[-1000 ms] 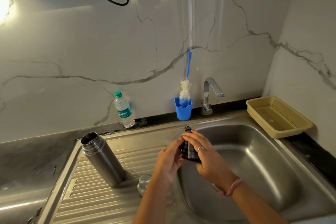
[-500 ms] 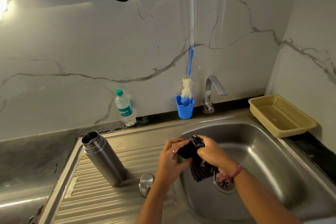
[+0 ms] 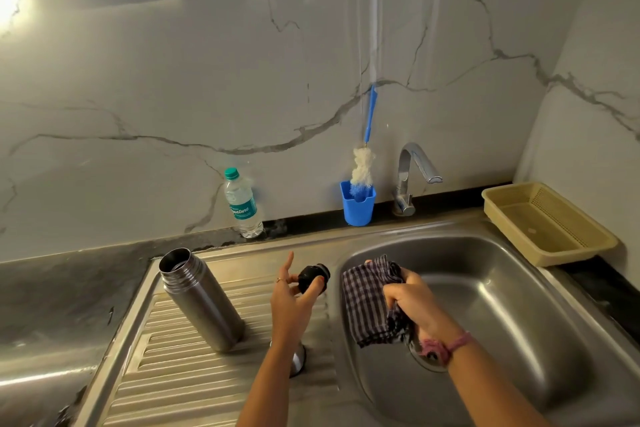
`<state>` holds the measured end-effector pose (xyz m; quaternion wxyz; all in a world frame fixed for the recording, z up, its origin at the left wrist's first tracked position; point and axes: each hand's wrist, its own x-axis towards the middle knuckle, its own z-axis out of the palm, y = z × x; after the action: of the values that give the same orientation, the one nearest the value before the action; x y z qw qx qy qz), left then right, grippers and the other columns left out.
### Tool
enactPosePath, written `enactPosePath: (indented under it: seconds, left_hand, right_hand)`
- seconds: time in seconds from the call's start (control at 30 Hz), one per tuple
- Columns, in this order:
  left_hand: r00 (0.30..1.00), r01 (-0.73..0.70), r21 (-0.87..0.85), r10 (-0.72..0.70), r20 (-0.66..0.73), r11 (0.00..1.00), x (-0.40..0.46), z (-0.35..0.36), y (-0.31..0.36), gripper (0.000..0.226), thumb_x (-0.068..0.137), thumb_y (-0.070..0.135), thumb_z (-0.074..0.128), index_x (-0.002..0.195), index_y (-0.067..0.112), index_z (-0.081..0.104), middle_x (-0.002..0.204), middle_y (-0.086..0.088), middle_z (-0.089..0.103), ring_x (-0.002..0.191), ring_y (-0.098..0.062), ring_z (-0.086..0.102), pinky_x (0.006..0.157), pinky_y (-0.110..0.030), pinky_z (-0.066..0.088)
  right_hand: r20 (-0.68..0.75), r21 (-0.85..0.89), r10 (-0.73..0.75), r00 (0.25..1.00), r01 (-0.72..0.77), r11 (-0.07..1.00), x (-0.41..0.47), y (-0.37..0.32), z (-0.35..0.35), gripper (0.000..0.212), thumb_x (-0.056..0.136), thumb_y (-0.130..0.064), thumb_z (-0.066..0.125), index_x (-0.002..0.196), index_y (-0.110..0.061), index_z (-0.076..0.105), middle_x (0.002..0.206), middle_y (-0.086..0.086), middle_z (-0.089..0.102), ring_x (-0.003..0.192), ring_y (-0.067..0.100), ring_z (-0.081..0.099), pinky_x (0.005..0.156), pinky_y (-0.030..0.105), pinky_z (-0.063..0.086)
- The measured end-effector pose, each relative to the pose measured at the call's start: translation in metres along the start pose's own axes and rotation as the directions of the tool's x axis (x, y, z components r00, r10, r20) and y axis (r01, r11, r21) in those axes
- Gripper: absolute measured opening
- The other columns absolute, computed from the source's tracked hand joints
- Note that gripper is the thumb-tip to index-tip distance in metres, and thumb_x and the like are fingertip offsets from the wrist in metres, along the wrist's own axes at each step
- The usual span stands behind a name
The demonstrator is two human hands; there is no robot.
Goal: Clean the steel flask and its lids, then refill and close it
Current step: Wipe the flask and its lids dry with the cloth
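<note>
Steel flask [image 3: 202,300] upright, uncapped, on drainboard left of sink basin [image 3: 502,305]. Steel lid [image 3: 298,359] mostly hidden behind left forearm. Left hand [image 3: 291,302] pinches black inner lid [image 3: 313,277], index raised. Right hand [image 3: 410,295] clutches checked cloth [image 3: 369,302] over basin.

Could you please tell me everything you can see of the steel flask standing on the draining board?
The steel flask is a plain cylinder of brushed, grey metal with a ridged neck band just below its mouth. It has no lid on, and the mouth shows a dark inside; whether it holds any liquid cannot be told. It stands upright on the ribbed draining board, left of the sink bowl, and appears tilted only through the wide lens. Neither hand touches it; the left hand is nearest.
</note>
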<state>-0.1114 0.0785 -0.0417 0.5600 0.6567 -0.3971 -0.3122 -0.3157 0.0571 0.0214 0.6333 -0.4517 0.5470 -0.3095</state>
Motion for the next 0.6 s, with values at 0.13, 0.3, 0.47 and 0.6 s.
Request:
enactPosePath:
  seconds: [0.13,0.3,0.47,0.6]
  left_hand:
    - [1.0,0.013,0.112,-0.01,-0.029,0.994,0.011,-0.007,-0.014,0.035,0.089,0.025,0.071,0.122,0.024,0.06,0.113,-0.009,0.063,0.089,-0.014,0.069,0.065,-0.016,0.055]
    - [0.998,0.004,0.327,0.015,-0.056,0.945,0.02,-0.021,-0.018,0.039,0.077,0.034,0.083,0.098,0.017,0.055,0.103,-0.002,0.056,0.087,-0.016,0.063,0.072,-0.024,0.053]
    - [0.999,0.029,0.44,-0.011,-0.044,0.898,0.024,-0.032,-0.03,0.041,0.067,0.02,0.09,0.082,0.014,0.053,0.09,0.002,0.048,0.082,-0.02,0.056,0.068,-0.022,0.043]
    - [0.998,0.044,0.502,-0.021,-0.051,0.864,0.025,-0.038,-0.034,0.041,0.063,0.015,0.092,0.073,0.016,0.052,0.088,-0.001,0.05,0.079,-0.017,0.05,0.062,-0.021,0.031]
  right_hand:
    - [-0.032,0.117,0.04,0.999,-0.036,0.992,0.006,0.01,-0.004,0.037,0.08,0.012,0.044,0.107,-0.008,0.061,0.077,0.011,0.056,0.066,0.02,0.053,0.061,0.032,0.047]
    - [-0.047,0.146,0.064,0.997,-0.057,0.988,0.016,0.026,-0.011,0.046,0.077,0.012,0.044,0.114,-0.01,0.061,0.1,0.023,0.064,0.08,0.027,0.059,0.066,0.037,0.051]
    - [-0.057,0.174,0.089,0.994,-0.077,0.982,0.022,0.039,-0.014,0.046,0.077,0.012,0.043,0.115,-0.008,0.061,0.103,0.019,0.064,0.08,0.026,0.059,0.059,0.032,0.05]
    - [-0.078,0.171,0.103,0.992,-0.089,0.981,0.027,0.05,-0.013,0.044,0.075,0.011,0.045,0.111,-0.008,0.062,0.11,0.025,0.065,0.086,0.032,0.062,0.067,0.037,0.053]
